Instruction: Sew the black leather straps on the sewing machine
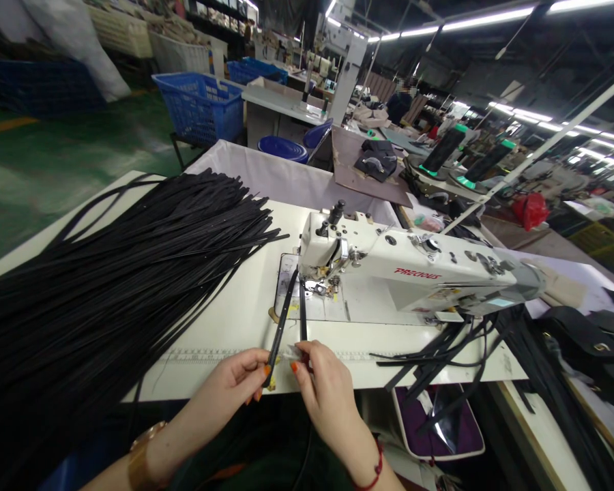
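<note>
A narrow black strap (pixel 282 320) runs from under the head of the white sewing machine (pixel 368 256) toward me. My left hand (pixel 238 375) pinches its near end between thumb and fingers, at the front edge of the table. A second black length (pixel 303 314) comes down beside it from the needle area. My right hand (pixel 325 382) has thumb and fingers closed around this length; whether both lengths are one strap I cannot tell. The needle and presser foot are partly hidden behind the machine head.
A large heap of black straps (pixel 133 252) covers the table's left side. More black straps (pixel 450 348) lie under the machine's right end and hang over the front edge. A printed ruler (pixel 199 355) runs along the table front. A blue basket (pixel 199 109) stands beyond; a person (pixel 400 102) is far back.
</note>
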### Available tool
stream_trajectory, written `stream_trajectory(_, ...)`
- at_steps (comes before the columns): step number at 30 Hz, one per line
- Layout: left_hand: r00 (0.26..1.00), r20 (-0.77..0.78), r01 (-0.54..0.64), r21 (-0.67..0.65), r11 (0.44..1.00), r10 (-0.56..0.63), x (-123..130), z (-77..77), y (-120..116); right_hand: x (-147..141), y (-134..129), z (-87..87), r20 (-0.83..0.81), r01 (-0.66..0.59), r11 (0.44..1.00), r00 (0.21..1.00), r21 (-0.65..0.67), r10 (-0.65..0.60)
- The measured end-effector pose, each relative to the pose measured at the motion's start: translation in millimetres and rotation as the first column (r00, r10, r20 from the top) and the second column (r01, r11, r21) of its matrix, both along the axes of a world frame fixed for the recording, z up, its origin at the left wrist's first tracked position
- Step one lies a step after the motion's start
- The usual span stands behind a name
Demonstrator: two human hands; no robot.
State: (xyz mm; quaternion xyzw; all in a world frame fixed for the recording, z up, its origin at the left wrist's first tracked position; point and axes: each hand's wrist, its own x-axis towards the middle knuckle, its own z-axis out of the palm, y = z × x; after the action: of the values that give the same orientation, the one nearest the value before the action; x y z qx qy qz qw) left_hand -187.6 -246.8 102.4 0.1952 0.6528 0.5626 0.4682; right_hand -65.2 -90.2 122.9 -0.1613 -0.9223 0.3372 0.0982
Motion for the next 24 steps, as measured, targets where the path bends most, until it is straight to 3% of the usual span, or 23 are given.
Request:
stream_trajectory(4,1.0,-0.002,-0.03,-0.016,0.999,0.03,0,0.1,0,-1,-3,-4.4,-0.015,-0.011,0.993,1.0,0.118,0.013)
stream_trajectory(12,0.999,-0.018,-0.027,-0.002,1.0,0.027,1,1.9,2,-3,-5,-2.6,-0.028,-0.017,0.99,0.999,0.139,0.021)
stream_trajectory(20,0.999,-0.006,0.045,0.007,0.999,-0.045,-1,-0.2,0,-11,-5,-8.0,-0.079,-0.043,0.999,0.996,0.018,0.044)
stream_trajectory(24,0.999,0.034,0.033,-0.008,0.999,-0.032,-1,1.9,0,-13,-5,-8.7,-0.118,-0.058,0.991,0.99,0.123,0.072)
